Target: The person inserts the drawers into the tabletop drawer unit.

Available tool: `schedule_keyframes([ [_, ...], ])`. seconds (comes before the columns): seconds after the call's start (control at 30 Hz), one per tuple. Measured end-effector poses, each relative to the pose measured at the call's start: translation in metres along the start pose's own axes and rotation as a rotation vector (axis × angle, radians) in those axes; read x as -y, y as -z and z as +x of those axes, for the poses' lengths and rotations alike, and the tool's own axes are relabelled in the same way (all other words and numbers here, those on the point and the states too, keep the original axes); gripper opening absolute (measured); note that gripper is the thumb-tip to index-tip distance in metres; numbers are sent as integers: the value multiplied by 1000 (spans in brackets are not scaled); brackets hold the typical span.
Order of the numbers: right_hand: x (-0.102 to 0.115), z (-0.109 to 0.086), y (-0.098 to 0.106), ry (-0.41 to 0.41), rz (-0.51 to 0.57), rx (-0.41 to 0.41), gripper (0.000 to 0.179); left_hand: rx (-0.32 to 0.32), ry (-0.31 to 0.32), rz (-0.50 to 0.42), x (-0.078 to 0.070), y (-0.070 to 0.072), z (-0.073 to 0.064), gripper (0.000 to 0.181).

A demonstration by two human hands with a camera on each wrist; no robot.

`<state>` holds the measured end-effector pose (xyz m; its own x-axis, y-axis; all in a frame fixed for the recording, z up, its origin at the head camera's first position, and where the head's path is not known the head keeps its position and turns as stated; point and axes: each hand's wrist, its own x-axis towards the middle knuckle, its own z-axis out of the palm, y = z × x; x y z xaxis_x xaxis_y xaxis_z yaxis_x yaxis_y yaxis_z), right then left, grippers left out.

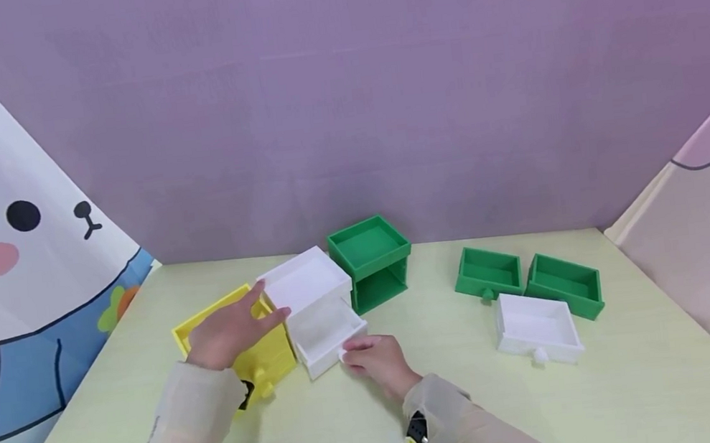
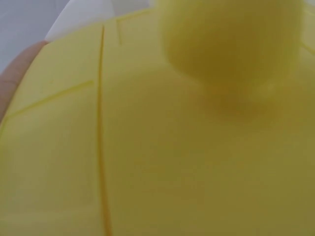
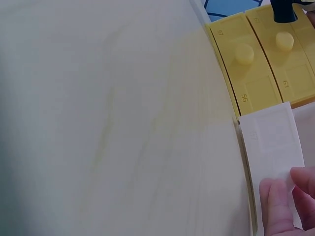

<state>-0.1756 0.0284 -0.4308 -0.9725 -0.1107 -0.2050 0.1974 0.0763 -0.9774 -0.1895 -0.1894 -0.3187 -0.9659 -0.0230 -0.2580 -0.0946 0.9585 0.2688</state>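
My right hand (image 1: 379, 363) pinches the round front knob of a white drawer (image 1: 324, 334). That drawer sticks partway out of the lower part of a small white cabinet (image 1: 306, 281) with a tray-like top. In the right wrist view the drawer front (image 3: 270, 142) lies beside the fingers and thumb. My left hand (image 1: 230, 330) reaches over a yellow cabinet (image 1: 274, 349), its thumb and index finger spread along the left side of the white cabinet. Two yellow drawer fronts (image 3: 261, 59) with round knobs sit flush in the yellow cabinet. The left wrist view is filled by this yellow front (image 2: 197, 162).
Right behind the white cabinet stands a green cabinet (image 1: 371, 249) with an open front and no drawers in it. To the right lie two loose green drawers (image 1: 489, 271) and a loose white drawer (image 1: 538, 325). A purple backdrop (image 1: 343, 107) rises along the table's back edge.
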Motion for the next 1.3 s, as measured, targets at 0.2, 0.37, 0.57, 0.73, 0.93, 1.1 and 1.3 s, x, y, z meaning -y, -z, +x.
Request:
schedule_keyframes([
  [0.2, 2, 3, 0, -3, 3, -20, 20, -6, -7, 3, -3, 1, 1, 91],
  [0.37, 4, 4, -2, 33, 4, -34, 20, -4, -3, 0, -4, 2, 2, 89],
  [0.57, 7, 6, -8, 59, -38, -66, 19, -11, -3, 1, -5, 3, -1, 89],
  [0.73, 6, 8, -12, 54, -39, -90, 18, -8, -21, 24, -4, 2, -3, 88],
  [0.93, 4, 11, -17, 55, -31, -100, 17, -14, -20, 14, 0, 0, -4, 88],
  [1.1, 4, 13, -21, 84, -35, -113, 17, -4, -15, 5, 0, -1, -3, 90],
  [1.3, 3, 15, -25, 104, -38, -127, 16, -2, -15, 5, 0, -1, -3, 91],
])
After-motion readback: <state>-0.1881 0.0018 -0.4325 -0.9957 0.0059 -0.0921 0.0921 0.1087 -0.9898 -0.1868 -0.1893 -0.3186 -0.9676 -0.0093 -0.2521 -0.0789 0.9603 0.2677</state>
